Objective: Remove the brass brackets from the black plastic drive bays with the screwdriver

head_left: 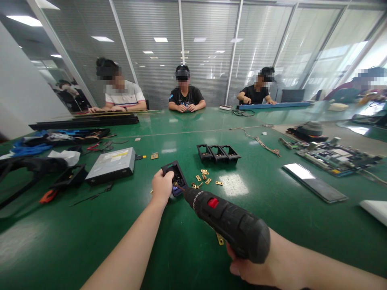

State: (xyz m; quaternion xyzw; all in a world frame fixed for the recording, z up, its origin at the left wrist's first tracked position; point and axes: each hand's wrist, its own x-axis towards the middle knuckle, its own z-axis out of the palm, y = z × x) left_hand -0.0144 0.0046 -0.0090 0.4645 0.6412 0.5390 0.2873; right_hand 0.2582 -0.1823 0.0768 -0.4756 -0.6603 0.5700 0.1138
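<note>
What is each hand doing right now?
Left hand: closed on the small black frame.
Right hand: closed on the electric screwdriver.

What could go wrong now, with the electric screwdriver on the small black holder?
The left hand grips the holder right beside the bit, so a slip could hit the fingers. The right hand holds the screwdriver at its rear end, so it may wobble. The brass plates nearby could be knocked away.
</note>
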